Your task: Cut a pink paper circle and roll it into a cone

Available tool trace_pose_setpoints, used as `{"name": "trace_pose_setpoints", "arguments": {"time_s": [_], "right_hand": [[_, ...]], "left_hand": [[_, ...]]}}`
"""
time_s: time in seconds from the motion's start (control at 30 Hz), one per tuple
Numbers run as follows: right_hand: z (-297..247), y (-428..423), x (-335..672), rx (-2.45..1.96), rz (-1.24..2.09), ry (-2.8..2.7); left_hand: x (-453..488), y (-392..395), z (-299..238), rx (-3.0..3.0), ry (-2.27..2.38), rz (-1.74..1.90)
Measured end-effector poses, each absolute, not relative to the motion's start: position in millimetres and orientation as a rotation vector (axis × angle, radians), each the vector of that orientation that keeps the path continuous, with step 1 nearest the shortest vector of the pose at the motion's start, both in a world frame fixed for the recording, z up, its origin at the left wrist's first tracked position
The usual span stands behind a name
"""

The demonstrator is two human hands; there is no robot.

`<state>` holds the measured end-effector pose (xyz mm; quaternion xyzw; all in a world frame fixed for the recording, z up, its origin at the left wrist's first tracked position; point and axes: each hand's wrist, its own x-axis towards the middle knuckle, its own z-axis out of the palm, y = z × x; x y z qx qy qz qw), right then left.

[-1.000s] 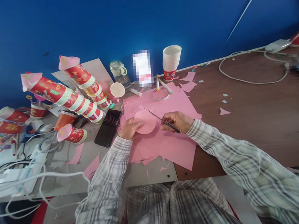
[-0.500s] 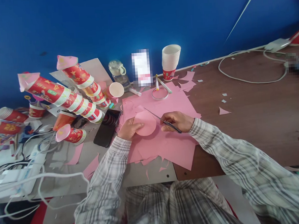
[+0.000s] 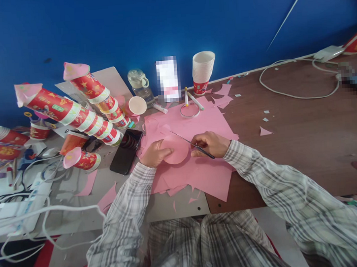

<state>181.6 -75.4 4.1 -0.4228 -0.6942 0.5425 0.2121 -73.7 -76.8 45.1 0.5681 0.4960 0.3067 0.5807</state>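
Note:
My left hand (image 3: pixel 155 154) is closed on the left edge of a round pink paper disc (image 3: pixel 176 149), thumb on top. Across from it, my right hand (image 3: pixel 210 145) grips a pair of scissors (image 3: pixel 202 150), whose thin blades point up and left over the disc's upper right edge. Whether the blades touch the paper I cannot tell. Both hands are above larger pink paper sheets (image 3: pixel 213 173) spread on the table. Behind the disc, a clear ring-shaped roll (image 3: pixel 190 111) and two markers (image 3: pixel 196 100) lie on the pink paper.
Towers of red paper cups (image 3: pixel 71 110) with pink cone tops lean at the left. A black phone (image 3: pixel 126 152) lies near my left hand. At the back stand a water bottle (image 3: pixel 141 87) and a cup stack (image 3: pixel 204 73). White cables (image 3: pixel 71 208) cross the left front.
The pink disc has turned and shifted slightly right in my left hand. My right hand keeps hold of the scissors in nearly the same place. The whole view has shifted a little.

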Motion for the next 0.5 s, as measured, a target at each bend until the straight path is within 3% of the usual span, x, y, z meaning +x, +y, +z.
{"name": "trace_pose_setpoints", "arguments": {"time_s": [0.5], "right_hand": [[4, -75, 180, -1.157, 1.602, -1.877]], "left_hand": [[-82, -73, 24, 1.213, 1.093, 0.723]]}}
